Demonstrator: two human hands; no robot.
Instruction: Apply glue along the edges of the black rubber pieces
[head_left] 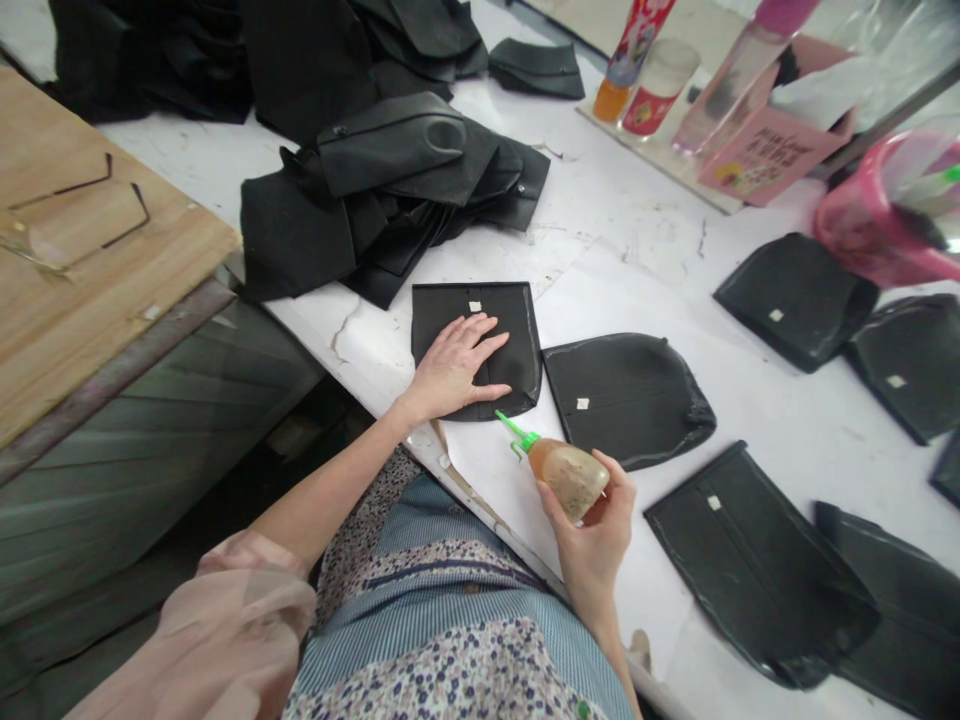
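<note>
My left hand [452, 364] lies flat with fingers spread on a black leather piece [510, 312] near the white table's front edge. My right hand [596, 535] is wrapped round a small squeeze bottle [571, 475] of amber liquid. Its green nozzle [513, 431] points at the lower right corner of that piece. A second black piece [626, 398] with a small white tag lies just to the right.
A heap of black pieces [390, 195] sits behind. Several more black pieces [795, 298] are spread to the right. Bottles [637, 50], a pink box [765, 150] and a pink container [877, 215] stand at the back right. A wooden board [82, 270] is at left.
</note>
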